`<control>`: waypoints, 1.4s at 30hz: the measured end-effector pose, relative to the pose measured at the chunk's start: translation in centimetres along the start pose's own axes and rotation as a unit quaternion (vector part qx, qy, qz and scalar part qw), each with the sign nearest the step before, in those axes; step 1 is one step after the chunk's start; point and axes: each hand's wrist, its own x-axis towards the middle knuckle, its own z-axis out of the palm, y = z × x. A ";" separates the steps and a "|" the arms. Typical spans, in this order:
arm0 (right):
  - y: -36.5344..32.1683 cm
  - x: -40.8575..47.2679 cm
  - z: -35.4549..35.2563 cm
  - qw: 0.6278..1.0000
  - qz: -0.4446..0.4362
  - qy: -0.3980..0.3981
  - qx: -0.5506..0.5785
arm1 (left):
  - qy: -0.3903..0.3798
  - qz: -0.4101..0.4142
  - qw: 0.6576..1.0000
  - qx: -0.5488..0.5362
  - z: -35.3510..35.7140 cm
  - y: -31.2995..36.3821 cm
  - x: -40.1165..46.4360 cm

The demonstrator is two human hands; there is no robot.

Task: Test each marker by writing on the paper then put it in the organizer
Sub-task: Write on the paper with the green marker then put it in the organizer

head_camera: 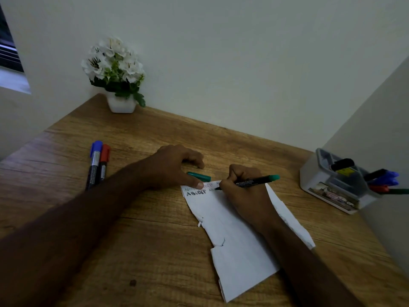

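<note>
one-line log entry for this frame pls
right hand: writing with green marker | left hand: pressing paper | cap: off | queue: blue marker, red marker

Bare table (155, 240) between two capped markers (98, 165) and paper (239, 247), organizer (332, 187) against right wall (387, 120)

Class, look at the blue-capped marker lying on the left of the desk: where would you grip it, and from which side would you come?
Grip the blue-capped marker around its dark barrel, below the cap. It lies flat on the desk with the red-capped marker pressed against its right side, so come from above and the free left side. The left hand is nearer, but it is pressing down the paper.
</note>
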 end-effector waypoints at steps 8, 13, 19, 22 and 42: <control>0.2 0.1 0.0 1.000 -0.006 0.004 -0.002 | 0.000 -0.003 1.000 -0.003 0.0 -0.2 0.1; 0.3 0.1 0.0 1.000 -0.013 0.009 -0.002 | -0.002 0.001 1.000 0.006 0.0 0.0 0.1; 0.3 -0.1 -0.2 1.000 -0.007 0.008 0.001 | -0.001 -0.004 1.000 0.000 -0.1 0.0 0.1; 0.4 0.0 -0.2 1.000 -0.003 0.027 -0.002 | -0.001 -0.005 1.000 0.009 0.0 0.0 0.1; 0.5 0.0 -0.2 1.000 0.016 0.026 -0.008 | -0.001 -0.016 1.000 -0.003 0.0 0.2 0.0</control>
